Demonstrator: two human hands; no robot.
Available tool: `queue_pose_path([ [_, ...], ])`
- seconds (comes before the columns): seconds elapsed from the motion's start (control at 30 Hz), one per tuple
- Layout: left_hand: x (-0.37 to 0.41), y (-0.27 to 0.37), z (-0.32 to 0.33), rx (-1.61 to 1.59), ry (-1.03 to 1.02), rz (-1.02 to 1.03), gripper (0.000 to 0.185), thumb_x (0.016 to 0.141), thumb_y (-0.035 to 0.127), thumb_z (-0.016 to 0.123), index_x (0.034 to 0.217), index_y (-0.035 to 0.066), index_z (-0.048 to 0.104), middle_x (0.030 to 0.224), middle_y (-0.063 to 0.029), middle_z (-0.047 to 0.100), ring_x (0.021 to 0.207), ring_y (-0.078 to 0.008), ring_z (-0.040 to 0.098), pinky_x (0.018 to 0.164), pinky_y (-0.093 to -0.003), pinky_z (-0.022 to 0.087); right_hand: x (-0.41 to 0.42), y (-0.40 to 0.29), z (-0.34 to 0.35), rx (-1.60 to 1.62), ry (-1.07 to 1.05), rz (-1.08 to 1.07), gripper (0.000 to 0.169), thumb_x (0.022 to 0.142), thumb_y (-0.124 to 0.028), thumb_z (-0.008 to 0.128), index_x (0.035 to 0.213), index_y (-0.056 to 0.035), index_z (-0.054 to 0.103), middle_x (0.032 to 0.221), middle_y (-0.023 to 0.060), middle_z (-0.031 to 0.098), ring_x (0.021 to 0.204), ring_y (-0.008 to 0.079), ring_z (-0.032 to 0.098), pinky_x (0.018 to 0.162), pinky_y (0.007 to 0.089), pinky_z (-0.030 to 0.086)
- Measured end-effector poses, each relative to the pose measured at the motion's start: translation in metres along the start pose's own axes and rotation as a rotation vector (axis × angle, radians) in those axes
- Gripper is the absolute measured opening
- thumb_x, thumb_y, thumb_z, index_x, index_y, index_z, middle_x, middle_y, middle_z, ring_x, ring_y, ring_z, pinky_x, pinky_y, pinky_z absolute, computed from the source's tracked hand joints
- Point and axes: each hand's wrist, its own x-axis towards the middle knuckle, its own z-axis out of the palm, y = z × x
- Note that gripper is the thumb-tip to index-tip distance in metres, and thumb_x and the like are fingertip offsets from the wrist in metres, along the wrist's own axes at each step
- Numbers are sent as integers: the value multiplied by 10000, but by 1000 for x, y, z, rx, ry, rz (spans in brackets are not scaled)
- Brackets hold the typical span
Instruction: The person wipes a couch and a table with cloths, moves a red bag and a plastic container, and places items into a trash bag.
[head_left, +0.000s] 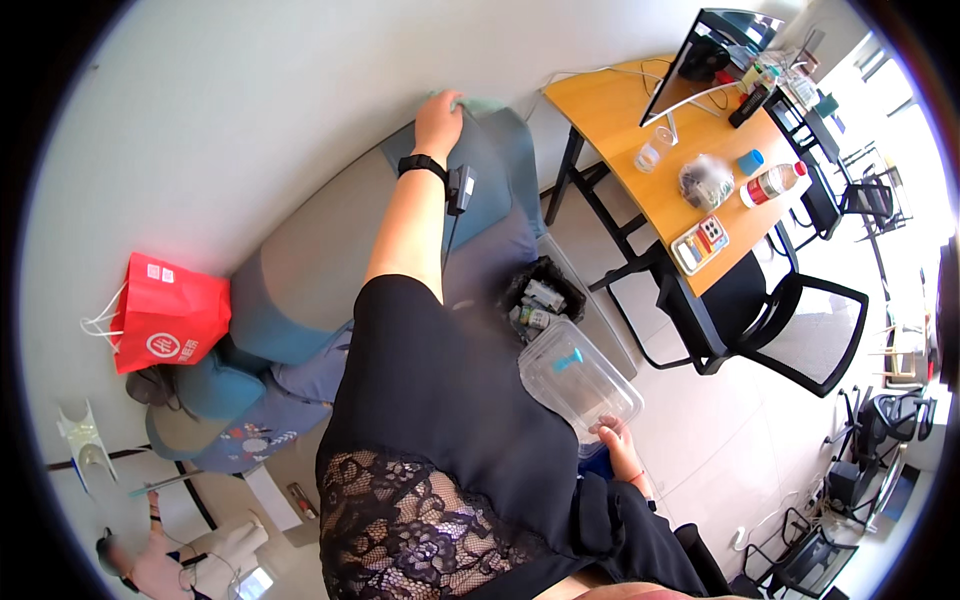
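Note:
My left hand (439, 124) reaches far out to the top of the sofa's backrest, its fingers closed on a pale green cloth (482, 104) by the wall. A black band with a small dark device is strapped to that wrist. Near my body, my right hand (621, 450) grips the lower end of a clear plastic container (581, 375), thumb on its rim; the other fingers are mostly hidden. A turquoise piece (568, 360) shows in or through the container. The grey and blue sofa (315, 240) stretches along the wall.
A black-lined bin (574, 296) with rubbish stands beyond the container. A wooden desk (600, 112) holds a monitor, cup, bottle and phone; a mesh chair (806, 330) stands beside it. A red bag (169, 315) is at the sofa's far end. Another person (142, 559) is at lower left.

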Motion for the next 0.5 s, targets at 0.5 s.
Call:
queue_pose_path([
  [0.5, -58, -1, -63, -101, -219, 24, 241, 795, 153, 588, 1025, 89, 617, 1029, -129, 629, 1009, -316, 570, 840, -401, 457, 12, -29, 60, -163, -110, -83, 513, 798, -254, 646, 1186, 42, 485, 1126, 119, 552, 1026, 202, 528, 896, 319, 420],
])
